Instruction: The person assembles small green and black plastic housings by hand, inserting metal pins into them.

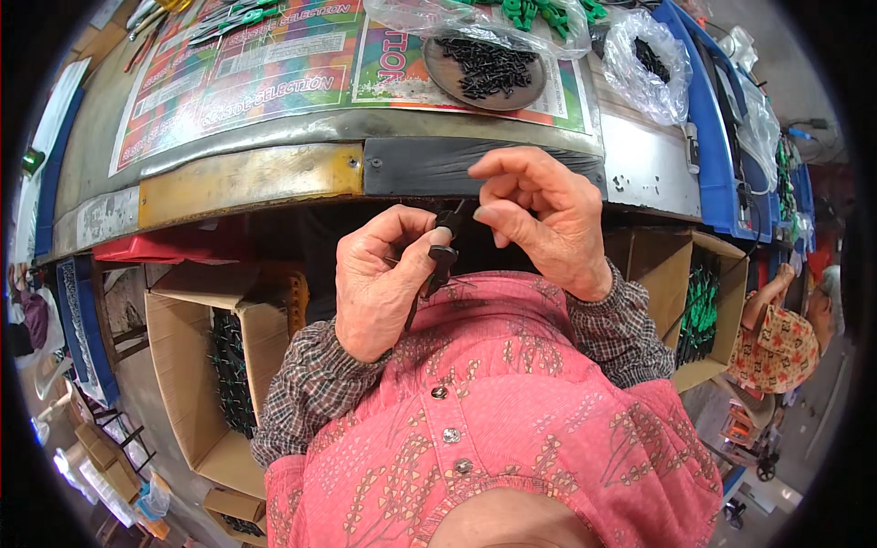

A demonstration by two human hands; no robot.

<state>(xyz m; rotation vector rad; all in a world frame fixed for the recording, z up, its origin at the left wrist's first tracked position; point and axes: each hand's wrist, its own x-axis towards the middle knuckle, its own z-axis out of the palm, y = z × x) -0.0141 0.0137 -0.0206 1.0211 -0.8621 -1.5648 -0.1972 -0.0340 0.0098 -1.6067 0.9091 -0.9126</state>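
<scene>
My left hand [379, 274] is closed, pinching a small black plastic part [442, 258] between thumb and fingers, just off the table's near edge. A thin pin-like tip stands up from the part's upper end; the fingers cover much of its shape. To its right is my right hand [546, 215], raised, with thumb and forefinger spread and nothing visible between them. On the table beyond, a round dish [438, 68] carries a heap of small black pieces [489, 68].
Green plastic pieces [525, 11] lie in clear plastic at the back. A clear bag [644, 68] with black pieces and a marker pen [692, 146] sit at right, by blue bins [722, 183]. Cardboard boxes [192, 365] of parts flank me. Another person [781, 342] is at far right.
</scene>
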